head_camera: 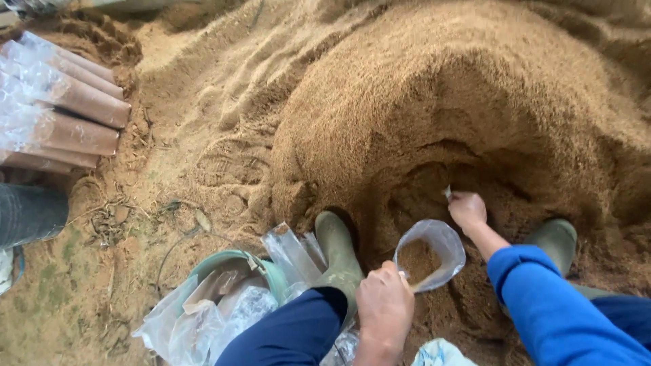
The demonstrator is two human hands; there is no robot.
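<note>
A big heap of tan sawdust [434, 88] fills the ground in front of me. My left hand [384, 306] grips the rim of a clear plastic bag [434, 247], holding its mouth open; some sawdust lies inside. My right hand [466, 209], in a blue sleeve, is dug into the hollow at the foot of the heap, fingers closed around a small light object or a scoop of sawdust that I cannot make out. My green rubber boots [339, 254] stand on either side of the bag.
A green bucket [268, 268] with empty clear bags [203, 318] sits by my left knee. Filled sawdust bags lie stacked [61, 108] at the far left. A dark boot or container [27, 213] is at the left edge. Trodden sawdust covers the ground.
</note>
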